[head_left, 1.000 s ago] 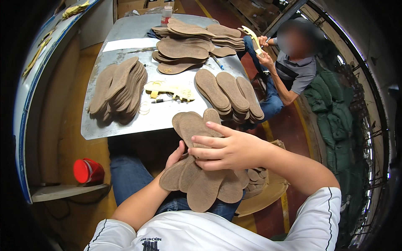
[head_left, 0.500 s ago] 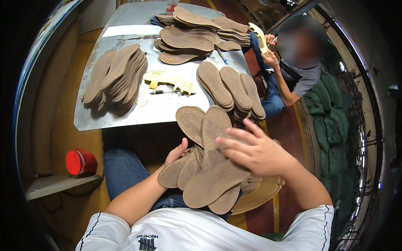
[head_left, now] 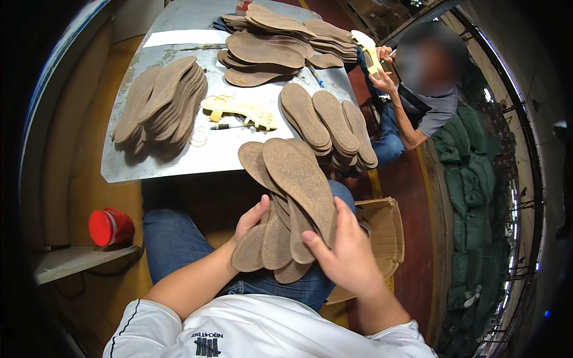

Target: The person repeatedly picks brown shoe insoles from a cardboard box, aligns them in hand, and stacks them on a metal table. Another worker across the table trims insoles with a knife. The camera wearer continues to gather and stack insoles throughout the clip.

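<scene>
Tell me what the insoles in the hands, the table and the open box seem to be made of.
Insoles: matte, speckled brown and grainy, so perhaps pressed fibre or cork; the look leaves it open.
Table: probably sheet metal, judging by its grey, shiny, scuffed top.
Box: most likely cardboard, matte, given its tan, creased walls.

Left of the grey table we see yellowish-brown floor and a low pale shelf; right of the table, we have dark red floor with a yellow stripe, then green bundles.
</scene>
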Motion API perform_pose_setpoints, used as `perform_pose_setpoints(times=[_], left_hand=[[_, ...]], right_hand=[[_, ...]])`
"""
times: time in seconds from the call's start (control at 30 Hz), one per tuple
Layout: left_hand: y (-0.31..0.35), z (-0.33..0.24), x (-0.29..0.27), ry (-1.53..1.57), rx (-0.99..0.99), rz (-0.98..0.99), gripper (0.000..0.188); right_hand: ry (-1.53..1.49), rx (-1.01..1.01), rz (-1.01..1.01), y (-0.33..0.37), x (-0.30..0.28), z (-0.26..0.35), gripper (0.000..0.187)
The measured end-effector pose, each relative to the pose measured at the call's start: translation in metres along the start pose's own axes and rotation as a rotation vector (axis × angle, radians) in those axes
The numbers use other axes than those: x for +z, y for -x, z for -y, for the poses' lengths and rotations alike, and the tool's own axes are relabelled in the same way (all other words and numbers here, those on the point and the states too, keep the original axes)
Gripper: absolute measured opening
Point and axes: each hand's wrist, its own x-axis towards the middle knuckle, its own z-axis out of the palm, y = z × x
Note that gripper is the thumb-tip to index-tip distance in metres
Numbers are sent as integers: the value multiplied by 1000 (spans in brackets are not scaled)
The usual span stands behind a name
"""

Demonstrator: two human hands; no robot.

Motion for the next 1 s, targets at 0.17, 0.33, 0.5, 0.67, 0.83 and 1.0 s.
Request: perform_pose_setpoints(times=[0.17, 0.33, 0.5, 0.67, 0.83, 1.0], left_hand=[[2, -1, 16, -59, -9, -44, 86], [5, -1, 25, -136, 46, -66, 82], [10, -2, 29, -379, 170, -49, 81], [19, -4, 22, -474, 176, -128, 85], [25, 1, 16, -452, 183, -179, 86], [20, -5, 13, -286, 216, -99, 87]], right_hand=[[12, 53, -2, 14, 10, 23, 106], [9, -42, -89, 5, -3, 23, 101], [-325, -51, -63, -9, 7, 23, 86], [-489, -87, -79, -13, 37, 25, 81], [-1063, 52, -29, -15, 35, 8, 65], [-1480, 163, 46, -23, -2, -32, 39]])
